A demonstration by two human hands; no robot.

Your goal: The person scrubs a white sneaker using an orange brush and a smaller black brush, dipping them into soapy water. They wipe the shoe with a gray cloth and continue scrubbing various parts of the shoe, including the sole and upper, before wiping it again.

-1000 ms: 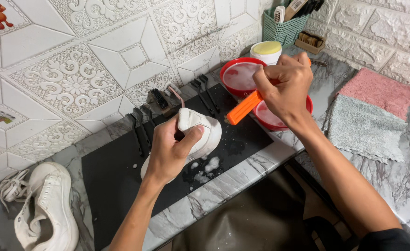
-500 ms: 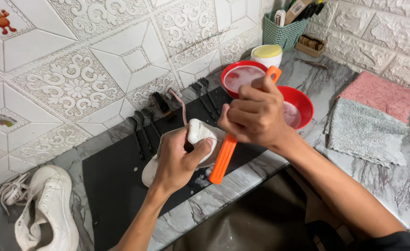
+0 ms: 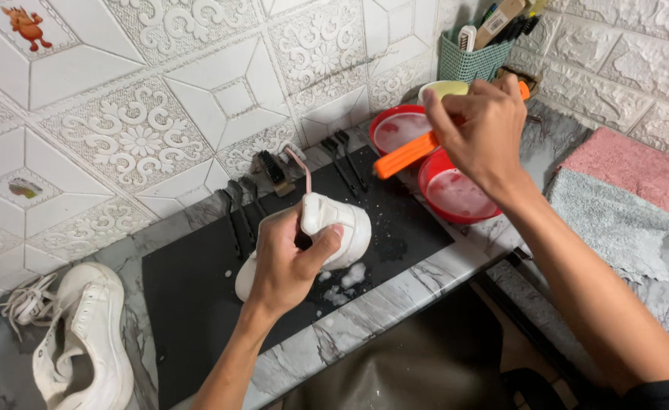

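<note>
Left hand (image 3: 285, 262) clamps a white leather sneaker (image 3: 327, 231) steady on the black mat (image 3: 190, 296) mid-table; right hand (image 3: 479, 129), grip closed around an orange-handled brush (image 3: 404, 154) (bristles hidden), hovers over two red bowls (image 3: 456, 193) near the back edge.

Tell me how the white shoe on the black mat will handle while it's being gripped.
The white shoe probably feels slippery: foam lies beside it on the black mat. Likely light, since the left hand alone holds it. Unlaced, its upper may flex.
</note>
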